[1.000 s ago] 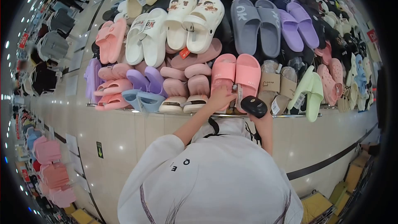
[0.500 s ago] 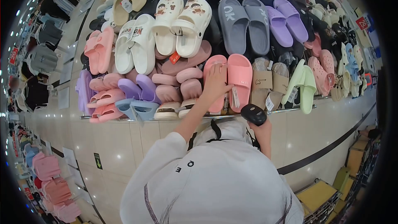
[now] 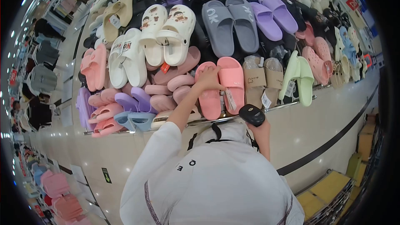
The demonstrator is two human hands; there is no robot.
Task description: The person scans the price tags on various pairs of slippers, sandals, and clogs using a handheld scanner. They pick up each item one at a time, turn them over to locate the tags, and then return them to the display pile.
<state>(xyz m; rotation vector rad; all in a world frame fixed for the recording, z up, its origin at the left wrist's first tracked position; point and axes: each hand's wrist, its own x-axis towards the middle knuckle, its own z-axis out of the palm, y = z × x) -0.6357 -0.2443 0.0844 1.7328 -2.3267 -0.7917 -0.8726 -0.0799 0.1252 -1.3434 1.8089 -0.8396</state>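
Two pink slides (image 3: 232, 77), white tag (image 3: 230, 99), grey "OK" slides (image 3: 219, 34)

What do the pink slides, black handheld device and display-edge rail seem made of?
Pink slides: probably moulded foam or rubber, matte to satin, judging by their thick, smooth, evenly coloured form.
Black device: likely hard plastic, semi-gloss, given its rounded surface and faint highlights.
Rail: apparently polished metal, from its bright silvery shine.
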